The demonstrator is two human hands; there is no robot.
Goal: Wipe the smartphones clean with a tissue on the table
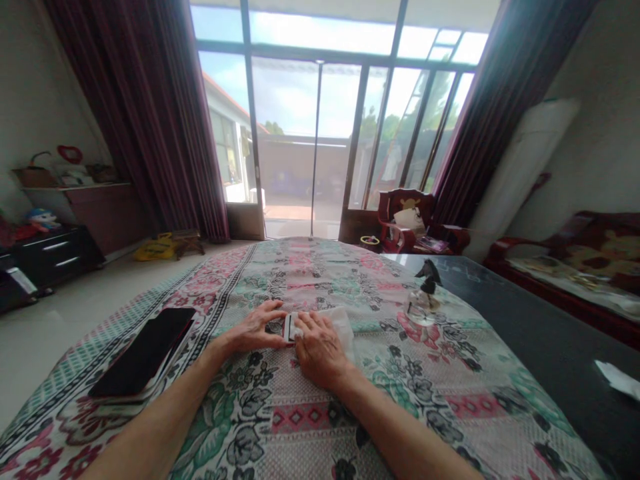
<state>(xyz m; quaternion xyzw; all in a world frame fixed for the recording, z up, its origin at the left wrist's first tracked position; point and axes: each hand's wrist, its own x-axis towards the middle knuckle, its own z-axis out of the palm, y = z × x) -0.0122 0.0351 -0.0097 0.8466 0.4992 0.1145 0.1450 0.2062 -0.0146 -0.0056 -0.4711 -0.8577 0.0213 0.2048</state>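
A small white flat object point(289, 327) with a dark line along it lies on the patterned tablecloth; its exact kind cannot be made out. My left hand point(256, 327) steadies its left side, thumb at the near corner and fingertips at the far one. Over its right part bends my right hand point(321, 348), with a bit of white tissue showing under the fingertips. More of the thin white tissue point(344, 328) spreads out beyond the knuckles of that hand. The right fingers cover much of the white object.
Left of my arms lies a stack with a black cover point(145, 350). A clear glass ornament with a dark top point(424, 303) stands at the right on the tablecloth point(300, 427). A dark tabletop point(530, 373) adjoins on the right, with white paper point(617, 379) on it.
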